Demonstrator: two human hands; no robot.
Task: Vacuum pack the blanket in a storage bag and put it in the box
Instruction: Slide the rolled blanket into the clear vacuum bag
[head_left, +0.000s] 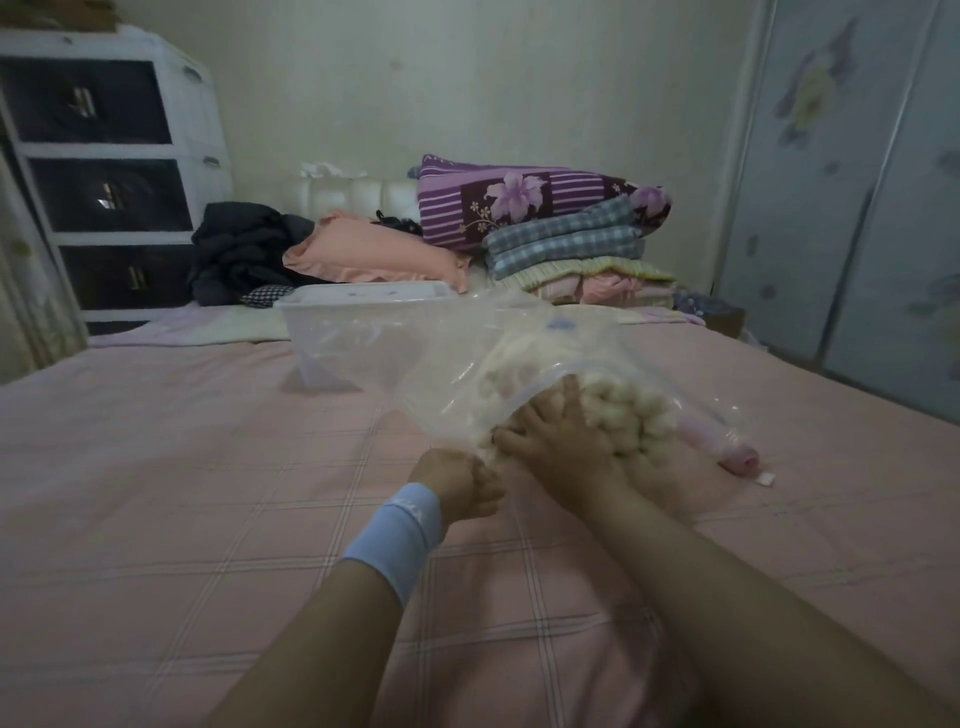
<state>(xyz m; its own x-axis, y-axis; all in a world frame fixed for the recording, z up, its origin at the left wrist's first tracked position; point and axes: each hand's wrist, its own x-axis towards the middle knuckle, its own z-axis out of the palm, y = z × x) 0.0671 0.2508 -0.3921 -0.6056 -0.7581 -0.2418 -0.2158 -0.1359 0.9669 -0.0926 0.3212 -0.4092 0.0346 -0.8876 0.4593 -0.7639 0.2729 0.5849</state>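
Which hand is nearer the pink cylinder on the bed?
Right. The right hand presses the blanket just left of the pink cylinder; the left hand grips the bag edge farther left.

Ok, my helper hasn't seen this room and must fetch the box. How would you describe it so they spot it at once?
Look at the pink checked bed. Halfway up it, behind the clear bag and in front of the peach pillow, stands the box. It is the only rigid, see-through tub there; all around it is soft cloth or film.
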